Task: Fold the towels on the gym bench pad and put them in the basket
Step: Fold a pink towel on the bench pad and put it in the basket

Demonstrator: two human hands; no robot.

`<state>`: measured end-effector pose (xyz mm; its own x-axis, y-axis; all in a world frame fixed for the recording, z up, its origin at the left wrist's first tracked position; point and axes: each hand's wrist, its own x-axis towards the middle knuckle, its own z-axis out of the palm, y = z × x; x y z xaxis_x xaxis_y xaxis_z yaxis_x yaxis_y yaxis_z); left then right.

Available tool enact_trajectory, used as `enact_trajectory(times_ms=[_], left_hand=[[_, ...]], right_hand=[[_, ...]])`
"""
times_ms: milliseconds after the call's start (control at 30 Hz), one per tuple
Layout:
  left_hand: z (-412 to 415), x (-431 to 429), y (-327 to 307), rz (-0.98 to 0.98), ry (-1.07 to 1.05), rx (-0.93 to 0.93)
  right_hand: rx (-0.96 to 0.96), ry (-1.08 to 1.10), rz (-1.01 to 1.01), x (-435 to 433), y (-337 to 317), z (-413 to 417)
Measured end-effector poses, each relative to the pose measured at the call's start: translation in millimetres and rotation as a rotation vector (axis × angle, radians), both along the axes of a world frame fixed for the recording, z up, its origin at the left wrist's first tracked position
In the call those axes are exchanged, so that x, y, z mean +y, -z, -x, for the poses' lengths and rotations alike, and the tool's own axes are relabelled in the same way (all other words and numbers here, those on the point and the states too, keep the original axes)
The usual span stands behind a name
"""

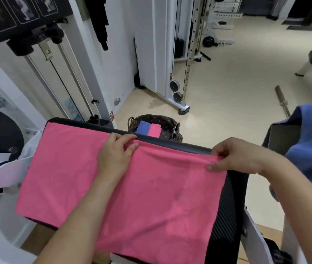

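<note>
Now the big pink cloth towel point(132, 187) on the black padded gym bench point(225, 216) is pinched at its far edge by the left hand point(116, 151) and the right hand point(235, 156); behind it, at the upper middle of the frame, a brown woven basket point(170, 121) is filled with a folded blue towel point(142, 127) and a folded pink towel point(154, 130).

I can read no text, number or brand anywhere in this view. At the upper left of the frame, the dark poster point(8, 14) on the wall shows only blurred figures inside outlined panels, with no lettering I can make out. Two small red-and-black stickers sit low on the white machine frames, one sticker point(111, 115) left of the middle of the frame and another sticker point(170, 76) above and to the right of it; both are too small and blurred to read. The black weight stack top point(37, 38) near the upper left bears faint pale marks I cannot decipher.
</note>
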<state>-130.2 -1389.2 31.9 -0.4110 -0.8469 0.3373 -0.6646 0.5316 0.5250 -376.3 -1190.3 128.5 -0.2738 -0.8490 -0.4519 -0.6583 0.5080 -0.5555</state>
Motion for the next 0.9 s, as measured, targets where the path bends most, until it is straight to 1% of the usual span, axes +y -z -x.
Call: enact_trajectory(times_ms=[67,100,167,233,300,367,433,467,533,633,733,800,900], left_hand=[[4,2,-2,-0.006,-0.013,-0.023],[6,4,-4,-0.008,-0.019,-0.051],[10,12,-9,-0.001,-0.037,-0.104],[13,32,-16,0.054,-0.025,-0.084],[19,77,-16,0.113,0.077,0.012],[29,141,-7,0.103,0.275,0.05],[40,202,13,0.017,0.423,-0.022],[43,225,23,-0.046,0.433,-0.077],[46,254,42,-0.129,0.382,-0.157],[46,274,57,-0.089,0.308,-0.202],[45,288,62,-0.073,0.26,-0.203],[45,295,63,-0.079,0.23,-0.205],[42,299,66,-0.098,0.219,-0.205]], right_hand=[[0.008,0.092,0.062,10,1,11],[0.056,0.152,0.114,12,4,14],[0.213,0.237,0.19,14,15,16],[0.298,0.276,0.21,15,24,11],[0.299,0.306,0.227,17,34,8],[0.308,0.312,0.257,20,39,8],[0.271,0.333,0.309,23,41,7],[0.231,0.348,0.34,24,41,7],[0.145,0.381,0.401,28,43,6],[0.087,0.423,0.475,33,48,5],[0.141,0.442,0.509,38,54,2],[0.188,0.417,0.536,40,58,1],[0.324,0.347,0.547,41,62,2]])
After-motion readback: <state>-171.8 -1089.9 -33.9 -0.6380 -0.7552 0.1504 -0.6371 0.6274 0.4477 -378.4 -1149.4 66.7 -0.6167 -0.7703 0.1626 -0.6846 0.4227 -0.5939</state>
